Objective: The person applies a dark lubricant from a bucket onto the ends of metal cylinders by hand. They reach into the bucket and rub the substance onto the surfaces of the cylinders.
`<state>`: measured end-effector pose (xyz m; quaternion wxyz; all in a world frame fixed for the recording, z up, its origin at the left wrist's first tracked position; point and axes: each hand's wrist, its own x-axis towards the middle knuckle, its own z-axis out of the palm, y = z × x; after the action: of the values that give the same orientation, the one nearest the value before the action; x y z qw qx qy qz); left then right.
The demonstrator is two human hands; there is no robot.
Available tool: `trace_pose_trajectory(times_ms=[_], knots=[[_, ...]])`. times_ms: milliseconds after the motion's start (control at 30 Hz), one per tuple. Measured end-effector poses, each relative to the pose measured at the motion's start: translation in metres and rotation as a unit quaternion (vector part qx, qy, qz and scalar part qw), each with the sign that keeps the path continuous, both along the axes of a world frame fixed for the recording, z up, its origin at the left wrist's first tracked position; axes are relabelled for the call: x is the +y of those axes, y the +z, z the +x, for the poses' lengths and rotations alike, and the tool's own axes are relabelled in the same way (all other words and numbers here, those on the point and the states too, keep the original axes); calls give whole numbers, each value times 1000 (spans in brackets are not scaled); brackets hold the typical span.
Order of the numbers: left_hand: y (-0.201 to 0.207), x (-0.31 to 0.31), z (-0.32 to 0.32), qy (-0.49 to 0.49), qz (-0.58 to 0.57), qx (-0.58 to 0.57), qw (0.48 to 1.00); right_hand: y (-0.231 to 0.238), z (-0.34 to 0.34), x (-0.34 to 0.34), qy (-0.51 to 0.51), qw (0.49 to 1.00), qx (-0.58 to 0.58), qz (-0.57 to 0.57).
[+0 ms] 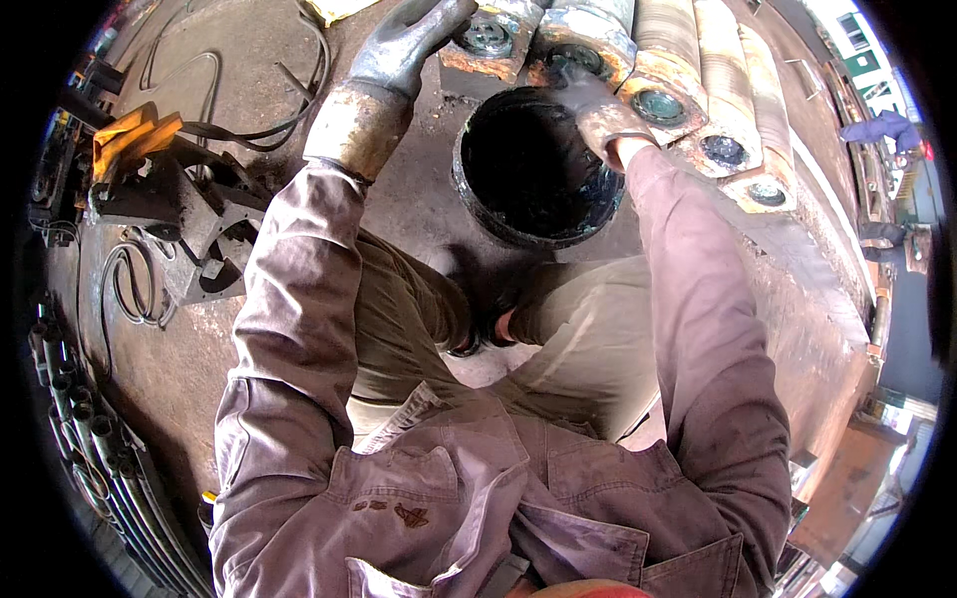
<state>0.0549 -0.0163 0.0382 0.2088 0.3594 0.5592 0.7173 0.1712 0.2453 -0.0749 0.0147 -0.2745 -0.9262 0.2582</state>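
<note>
Stained mauve shirt [419,498] lowermost, gloved left hand [397,62] and gloved right hand [595,108] at upper centre, each grip's state unclear, round tub [543,237] alongside, smeared glossy black.

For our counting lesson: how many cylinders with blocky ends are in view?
5, in a row: first cylinder by the left hand, second by the right hand, then third, fourth and fifth farther right. More may be hidden.

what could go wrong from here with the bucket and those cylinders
The open bucket might tip if the right gloved hand, close by its rim, knocks it. That hand looks darkly smeared, so it could slip on the rusty-ended ribbed cylinders. The hose lying loose at the left might trip someone.
</note>
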Motion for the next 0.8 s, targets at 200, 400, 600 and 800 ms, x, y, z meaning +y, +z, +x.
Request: trace_pose_trajectory(times_ms=[200, 400, 600, 800], knots=[[8, -11, 5, 21, 5, 48, 999, 30, 30, -13, 81, 928, -77, -356], [0, -7, -6, -12, 7, 27, 1000, 60, 11, -75, 229, 934, -265, 70], [-2, -15, -13, 3, 49, 14, 999, 60, -28, -121, 151, 918, -301, 212], [-7, 9, -15, -44, 77, 11, 996, -21, -19, -15, 247, 748, -227, 572]])
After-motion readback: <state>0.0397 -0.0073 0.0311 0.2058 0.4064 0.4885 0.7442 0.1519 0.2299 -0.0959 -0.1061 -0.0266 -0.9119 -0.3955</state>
